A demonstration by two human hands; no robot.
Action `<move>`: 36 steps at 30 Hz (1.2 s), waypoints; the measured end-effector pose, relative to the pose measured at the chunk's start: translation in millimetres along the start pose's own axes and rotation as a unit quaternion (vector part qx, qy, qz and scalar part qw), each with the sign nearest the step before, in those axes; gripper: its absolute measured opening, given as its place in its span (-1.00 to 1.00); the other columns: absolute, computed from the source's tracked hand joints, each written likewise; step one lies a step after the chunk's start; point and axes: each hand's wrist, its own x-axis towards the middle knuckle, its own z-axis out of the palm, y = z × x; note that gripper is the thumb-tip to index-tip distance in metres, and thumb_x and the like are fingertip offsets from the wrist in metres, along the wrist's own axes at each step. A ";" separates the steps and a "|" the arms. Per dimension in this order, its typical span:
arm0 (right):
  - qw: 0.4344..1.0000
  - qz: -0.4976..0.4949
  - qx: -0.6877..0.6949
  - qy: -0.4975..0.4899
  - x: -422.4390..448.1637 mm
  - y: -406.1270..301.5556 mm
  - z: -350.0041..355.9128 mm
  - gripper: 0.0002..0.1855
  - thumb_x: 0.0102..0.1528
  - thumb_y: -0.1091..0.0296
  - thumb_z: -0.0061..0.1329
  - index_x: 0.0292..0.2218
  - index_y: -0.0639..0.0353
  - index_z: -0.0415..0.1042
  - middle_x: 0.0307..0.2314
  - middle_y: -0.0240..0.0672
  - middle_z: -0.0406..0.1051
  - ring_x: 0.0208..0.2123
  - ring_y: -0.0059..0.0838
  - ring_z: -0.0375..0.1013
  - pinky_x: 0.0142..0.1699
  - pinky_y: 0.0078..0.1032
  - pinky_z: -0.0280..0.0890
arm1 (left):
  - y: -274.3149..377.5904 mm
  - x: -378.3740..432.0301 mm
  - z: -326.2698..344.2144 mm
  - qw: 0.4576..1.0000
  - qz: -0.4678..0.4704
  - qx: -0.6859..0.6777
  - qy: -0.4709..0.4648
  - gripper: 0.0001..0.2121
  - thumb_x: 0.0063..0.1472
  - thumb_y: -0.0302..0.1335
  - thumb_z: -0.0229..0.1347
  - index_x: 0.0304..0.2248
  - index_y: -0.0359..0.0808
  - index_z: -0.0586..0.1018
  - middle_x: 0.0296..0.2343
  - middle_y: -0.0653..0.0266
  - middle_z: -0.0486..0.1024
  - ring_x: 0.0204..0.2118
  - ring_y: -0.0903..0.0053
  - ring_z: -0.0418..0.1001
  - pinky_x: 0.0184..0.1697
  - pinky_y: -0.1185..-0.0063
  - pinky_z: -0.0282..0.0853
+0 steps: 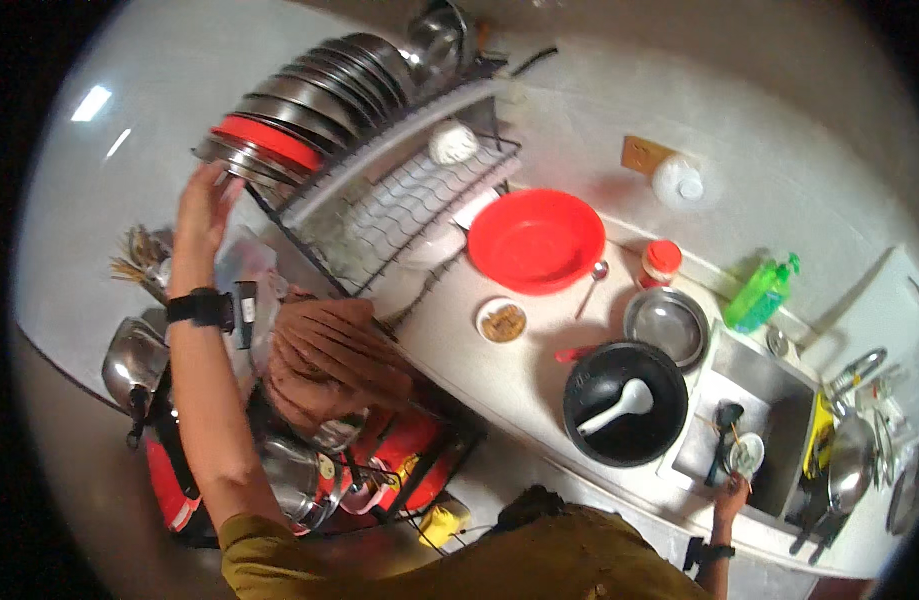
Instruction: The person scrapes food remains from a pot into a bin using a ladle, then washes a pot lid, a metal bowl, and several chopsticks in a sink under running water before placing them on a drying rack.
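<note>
My left hand (208, 202) reaches up to the front end of a row of metal basins (309, 97) on top of a black rack; its fingers touch the rim of the nearest steel basin (242, 159), beside a red basin (268, 141). Whether they grip it is unclear. Over the steel sink (778, 442), my right hand (733, 491) holds a small white bowl (746, 454) at its edge. A black ladle (728, 414) lies near that bowl. A black pot (602, 435) with a white spoon (632, 399) inside stands left of the sink.
On the counter (459, 341) are a red plastic basin (536, 240), a small bowl of brown food (502, 321), a metal spoon (593, 289), a steel bowl (666, 326), a red-lidded jar (660, 262) and a green pump bottle (759, 294). Pans (849, 465) lie right of the sink. A brown cloth (317, 360) hangs at the left.
</note>
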 end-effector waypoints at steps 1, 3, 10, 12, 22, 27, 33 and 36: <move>0.998 -0.039 -0.041 0.014 -3.4 2.3 3.3 -0.62 -0.15 0.64 -0.18 -0.20 0.30 0.29 -0.24 -0.16 0.26 -0.23 -0.28 0.32 -0.22 -0.45 0.32 | -0.2 -6.5 0.0 1.000 0.001 -0.007 0.023 -0.46 0.09 -0.53 -0.02 0.05 -0.32 0.06 -0.17 0.15 0.29 -0.13 0.43 0.30 -0.14 0.52 0.33; 0.993 -0.030 -0.113 -0.032 -10.0 0.2 0.0 -0.62 -0.15 0.65 -0.19 -0.21 0.28 0.31 -0.26 -0.17 0.28 -0.24 -0.27 0.33 -0.18 -0.46 0.31 | 5.4 -46.8 22.9 0.997 0.039 0.038 0.045 -0.31 0.09 -0.52 0.00 0.12 -0.30 -0.15 -0.09 0.08 0.22 -0.07 0.38 0.25 -0.06 0.44 0.25; 0.991 -0.053 -0.126 0.013 -27.4 -19.1 0.6 -0.77 -0.11 0.60 -0.10 -0.32 0.29 0.39 -0.32 -0.17 0.33 -0.28 -0.32 0.39 -0.21 -0.50 0.30 | -24.1 -184.7 114.9 0.994 0.075 0.049 -0.068 -0.47 0.12 -0.43 0.01 0.06 -0.30 0.11 -0.01 0.16 0.18 -0.01 0.47 0.21 0.03 0.48 0.15; 0.991 -0.052 -0.127 0.005 -33.5 -45.5 -1.5 -0.80 -0.09 0.60 -0.10 -0.34 0.28 0.41 -0.32 -0.18 0.33 -0.29 -0.32 0.41 -0.19 -0.50 0.30 | -40.9 -222.4 125.7 0.989 0.007 0.081 -0.127 -0.54 0.13 -0.43 0.00 0.02 -0.30 0.19 -0.06 0.20 0.24 -0.03 0.51 0.23 0.00 0.51 0.18; 0.982 -0.040 -0.180 -0.027 -64.8 -67.5 -21.3 -0.64 -0.19 0.66 -0.18 -0.28 0.17 0.35 -0.32 -0.24 0.30 -0.28 -0.33 0.36 -0.19 -0.47 0.30 | -264.4 -395.9 126.5 0.809 -0.345 -0.021 -0.476 -0.52 0.19 -0.42 -0.07 0.07 -0.28 0.06 -0.06 0.08 0.20 -0.10 0.51 0.27 -0.06 0.56 0.23; 0.980 -0.023 -0.189 -0.055 -84.3 -90.8 -38.3 -0.65 -0.19 0.67 -0.20 -0.29 0.24 0.36 -0.25 -0.18 0.29 -0.33 -0.32 0.37 -0.22 -0.48 0.31 | -278.7 -405.3 169.4 0.813 -0.364 -0.039 -0.452 -0.37 0.19 -0.29 -0.07 0.13 -0.09 -0.16 0.07 0.08 -0.06 -0.03 0.42 0.18 -0.08 0.45 0.25; 0.982 -0.011 -0.185 -0.043 -100.3 -84.4 -50.4 -0.71 -0.15 0.67 -0.18 -0.32 0.22 0.38 -0.23 -0.14 0.30 -0.31 -0.29 0.38 -0.23 -0.49 0.32 | -285.3 -401.8 192.9 0.799 -0.463 -0.041 -0.383 -0.17 0.08 -0.14 0.05 0.14 -0.18 -0.26 0.05 0.07 -0.04 -0.04 0.35 0.23 -0.26 0.42 0.37; 0.977 -0.012 -0.204 -0.061 -105.0 -78.3 -57.3 -0.73 -0.12 0.68 -0.16 -0.32 0.21 0.38 -0.24 -0.14 0.30 -0.30 -0.29 0.38 -0.26 -0.50 0.33 | -288.0 -399.4 193.3 0.727 -0.566 -0.093 -0.377 -0.09 0.00 -0.07 0.10 0.13 -0.03 -0.34 0.05 0.05 -0.07 -0.02 0.12 0.17 -0.23 0.33 0.39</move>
